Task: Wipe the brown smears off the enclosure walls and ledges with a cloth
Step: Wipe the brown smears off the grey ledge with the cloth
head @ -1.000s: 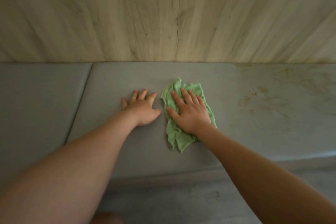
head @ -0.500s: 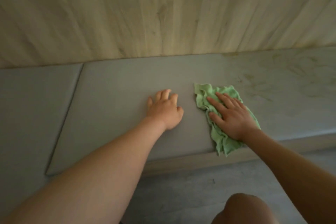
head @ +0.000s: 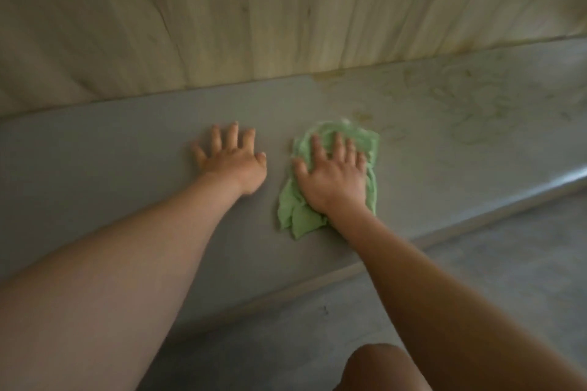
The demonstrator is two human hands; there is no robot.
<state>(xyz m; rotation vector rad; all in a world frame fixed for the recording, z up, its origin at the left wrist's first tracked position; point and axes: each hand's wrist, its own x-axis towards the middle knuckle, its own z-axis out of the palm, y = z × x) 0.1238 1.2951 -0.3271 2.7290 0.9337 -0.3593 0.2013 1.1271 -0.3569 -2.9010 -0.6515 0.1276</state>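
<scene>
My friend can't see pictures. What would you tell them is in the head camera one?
A person's right hand presses a green cloth flat on a grey ledge, just left of brown smears. The left hand rests flat beside it, below a pale wooden wall.

Head view: dim, warm greenish cast, soft even light, faint shadows; one pale sheen on the ledge [head: 568, 177] rim at 3 o'clock. Motion blur throughout, heaviest on the green cloth [head: 297, 209] near centre and the wall [head: 222, 16] grain toward 1 o'clock. Wide-angle stretching at 5 and 7 o'clock.
</scene>
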